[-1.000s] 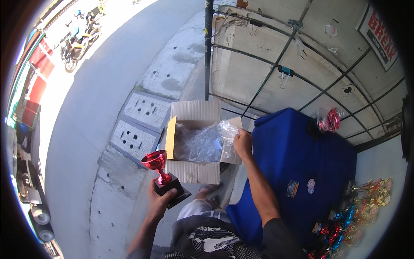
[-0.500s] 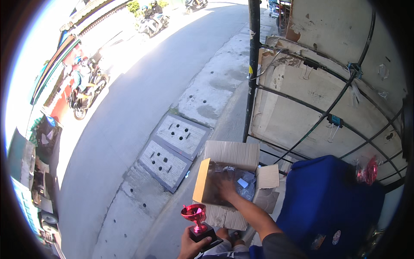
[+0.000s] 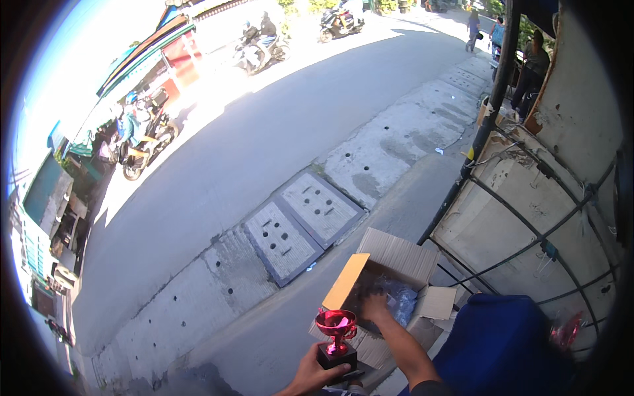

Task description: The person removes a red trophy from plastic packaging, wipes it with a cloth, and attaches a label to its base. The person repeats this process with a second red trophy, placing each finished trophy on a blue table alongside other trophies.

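Note:
A small red trophy cup [image 3: 337, 325] on a black base stands upright in my left hand [image 3: 313, 369], whose fingers wrap round the base. To its right an open cardboard box [image 3: 399, 254] has its flaps folded out, one of them orange-yellow on its face. My right hand [image 3: 375, 307] reaches down inside it, next to crumpled clear plastic wrapping [image 3: 401, 300]. Shade and the box wall hide those fingers, so their grip does not show.
A blue cloth-covered object [image 3: 502, 343] stands right of the box, with a red wrapped item [image 3: 566, 330] beyond it. A black metal grid [image 3: 541, 237] rises at the right. Concrete drain covers [image 3: 284, 241] border the road, where motorbikes [image 3: 148, 132] and people are.
The whole view has swung, so the box and trophy sit further right and more of the road shows. My right hand is still in the box; my left keeps the trophy.

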Tool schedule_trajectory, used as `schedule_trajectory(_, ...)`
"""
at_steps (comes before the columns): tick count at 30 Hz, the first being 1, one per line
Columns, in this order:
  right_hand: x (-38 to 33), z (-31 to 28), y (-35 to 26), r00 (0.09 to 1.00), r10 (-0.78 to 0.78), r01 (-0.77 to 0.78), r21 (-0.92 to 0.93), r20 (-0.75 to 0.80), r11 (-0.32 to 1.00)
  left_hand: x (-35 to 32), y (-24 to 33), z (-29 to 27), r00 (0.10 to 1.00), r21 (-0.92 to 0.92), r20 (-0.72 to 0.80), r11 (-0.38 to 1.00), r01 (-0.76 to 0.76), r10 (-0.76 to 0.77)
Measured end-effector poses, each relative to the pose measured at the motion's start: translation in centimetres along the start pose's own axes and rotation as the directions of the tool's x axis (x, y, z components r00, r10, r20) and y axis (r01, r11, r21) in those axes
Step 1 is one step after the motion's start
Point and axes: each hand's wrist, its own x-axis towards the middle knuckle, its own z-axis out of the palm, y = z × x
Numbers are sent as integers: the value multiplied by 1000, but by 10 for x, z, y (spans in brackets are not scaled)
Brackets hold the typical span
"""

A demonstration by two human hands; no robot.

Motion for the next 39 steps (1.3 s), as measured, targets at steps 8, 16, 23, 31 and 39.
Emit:
schedule_trajectory(8, -123, -130, 24, 689, 466, 239, 781, -555, 577, 10, 64, 35, 943, 109, 334, 994, -28, -10)
schedule_trajectory(16, -377, -210, 34, 501, 782, 475, 873, -370, 109, -2, 99, 122, 545, 47, 838, 998, -44, -15)
schedule_trajectory(23, -574, -189, -87, 184, 880, 254, 886, -437, 387, -106, 81, 192, -244, 98, 967, 988, 119, -67)
schedule_trajectory(31, -699, -58, -265, -512, 843, -782, 496, -163, -379, -213, 47, 182, -459, 193, 873, 981, 8, -168)
schedule_trajectory(39, -717, -24, -286, -603, 796, -715, 404, 58, -571, -241, 71, 192, -321, -2, 947, 998, 70, 25)
